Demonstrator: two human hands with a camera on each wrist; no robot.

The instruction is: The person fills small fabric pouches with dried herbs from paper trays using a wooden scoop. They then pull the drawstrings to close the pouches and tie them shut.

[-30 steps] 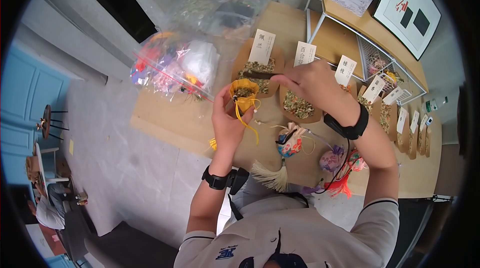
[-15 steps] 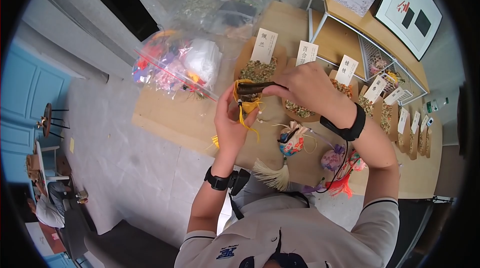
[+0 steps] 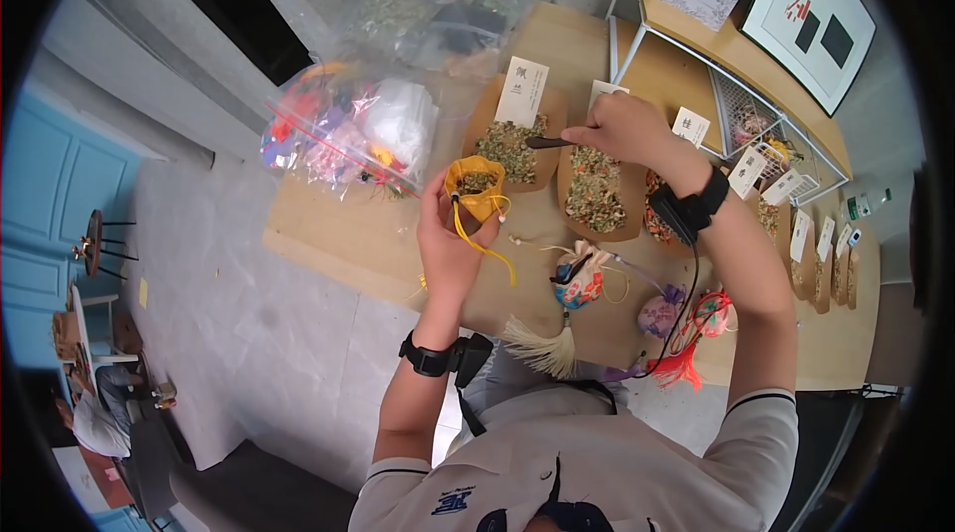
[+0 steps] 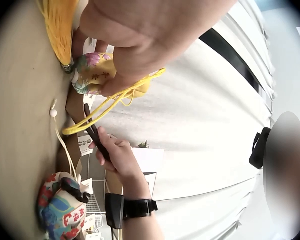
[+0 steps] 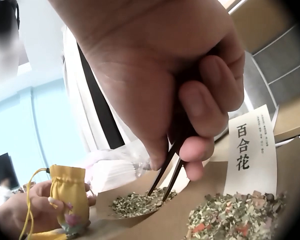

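My left hand (image 3: 446,244) holds a small yellow drawstring pouch (image 3: 481,204) upright, its mouth spread and dried herbs visible inside. Yellow cords hang over its side; in the left wrist view its flowered base and a yellow tassel (image 4: 59,30) show. My right hand (image 3: 627,129) grips dark tongs (image 3: 549,143), two prongs apart and pointing down-left in the right wrist view. Their tips reach over the herbs (image 5: 135,204) in the paper tray (image 3: 481,112) nearest the pouch. Beneath my right hand is a second tray of mixed herbs (image 3: 595,202) with a printed card (image 5: 250,150).
More carded herb trays (image 3: 801,268) run along the table to the right. In front lie a floral sachet (image 3: 579,278) with a cream tassel, a purple sachet (image 3: 662,315) and a red one. Plastic bags (image 3: 348,129) stand behind left; a shelf (image 3: 676,65) is at the back right.
The tongs went from the nearer herb tray to the pouch's mouth, then back right over that tray. My left hand keeps the pouch in nearly the same place.
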